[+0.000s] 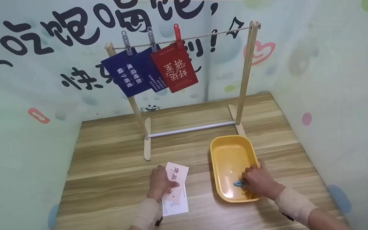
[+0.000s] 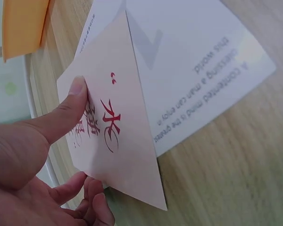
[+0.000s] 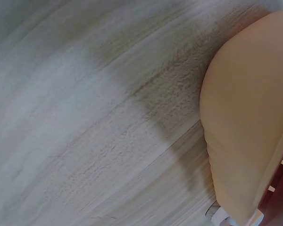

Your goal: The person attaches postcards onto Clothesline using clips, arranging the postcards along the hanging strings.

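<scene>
My left hand (image 1: 160,182) holds a pale pink card (image 1: 177,179) with red characters; in the left wrist view the thumb lies on its printed face and other fingers are at its lower edge. Partly under it lies a white card (image 2: 193,75) with grey English print. My right hand (image 1: 260,180) reaches over the right side of a yellow tray (image 1: 214,159), fingers bent down inside. A blue clothespin (image 1: 238,183) shows at the fingertips, and I cannot tell whether they grip it. Something small and yellow lies below, partly hidden by the hand.
Behind stands a wooden frame (image 1: 247,73) with a rope (image 1: 216,34) across its top and a white bar (image 1: 192,129) low down. Two blue cards (image 1: 125,78) and a red card (image 1: 175,68) hang there from two grey clothespins (image 1: 126,43) and a red clothespin (image 1: 178,35).
</scene>
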Action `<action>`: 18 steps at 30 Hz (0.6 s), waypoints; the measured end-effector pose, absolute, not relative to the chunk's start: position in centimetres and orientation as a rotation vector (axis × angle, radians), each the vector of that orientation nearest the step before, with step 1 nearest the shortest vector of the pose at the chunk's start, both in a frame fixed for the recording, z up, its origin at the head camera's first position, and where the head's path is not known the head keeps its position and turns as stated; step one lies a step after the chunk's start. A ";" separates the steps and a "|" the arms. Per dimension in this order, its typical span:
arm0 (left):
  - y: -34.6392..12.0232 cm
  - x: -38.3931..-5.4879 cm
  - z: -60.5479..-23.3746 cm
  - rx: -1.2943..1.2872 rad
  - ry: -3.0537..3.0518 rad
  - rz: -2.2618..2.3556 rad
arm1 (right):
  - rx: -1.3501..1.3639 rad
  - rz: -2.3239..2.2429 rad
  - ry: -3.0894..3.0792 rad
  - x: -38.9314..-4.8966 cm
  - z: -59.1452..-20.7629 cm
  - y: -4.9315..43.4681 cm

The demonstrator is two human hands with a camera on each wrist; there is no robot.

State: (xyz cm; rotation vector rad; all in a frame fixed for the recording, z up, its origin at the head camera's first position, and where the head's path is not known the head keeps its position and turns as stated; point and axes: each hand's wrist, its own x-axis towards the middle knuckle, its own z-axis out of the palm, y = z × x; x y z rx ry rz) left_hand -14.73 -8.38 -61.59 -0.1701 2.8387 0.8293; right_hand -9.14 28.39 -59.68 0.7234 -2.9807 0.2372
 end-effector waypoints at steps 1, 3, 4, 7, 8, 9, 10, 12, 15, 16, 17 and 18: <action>-8.4 -14.8 -61.6 -0.191 2.821 0.854 | 0.721 0.237 -2.983 -9.2 -59.7 28.4; -8.6 -14.8 -61.6 -0.222 2.794 0.895 | 0.719 0.237 -2.986 -9.2 -59.7 28.5; -8.6 -14.8 -61.7 -0.232 2.778 0.916 | 0.720 0.235 -2.983 -9.2 -59.7 28.5; -8.8 -14.9 -61.8 -0.235 2.726 0.991 | 0.710 0.237 -2.959 -9.2 -59.8 28.5; -8.9 -14.8 -61.9 -0.230 2.710 1.016 | 0.705 0.239 -2.944 -9.2 -59.8 28.4; -9.0 -14.8 -61.9 -0.227 2.692 1.039 | 0.693 0.244 -2.936 -9.2 -59.8 28.4; -9.2 -14.7 -62.0 -0.225 2.672 1.069 | 0.679 0.255 -2.929 -9.2 -59.8 28.3; -9.5 -14.8 -61.9 -0.225 2.639 1.135 | 0.641 0.284 -2.930 -9.2 -59.8 28.3; -10.0 -15.0 -61.9 -0.201 2.603 1.244 | 0.590 0.347 -2.952 -9.3 -59.8 28.1; -10.2 -15.0 -61.9 -0.191 2.583 1.289 | 0.581 0.367 -2.953 -9.4 -59.8 28.1; -10.3 -15.0 -61.9 -0.177 2.560 1.331 | 0.577 0.375 -2.949 -9.4 -59.8 28.1; -10.4 -15.1 -61.9 -0.159 2.542 1.365 | 0.579 0.376 -2.941 -9.4 -59.9 28.0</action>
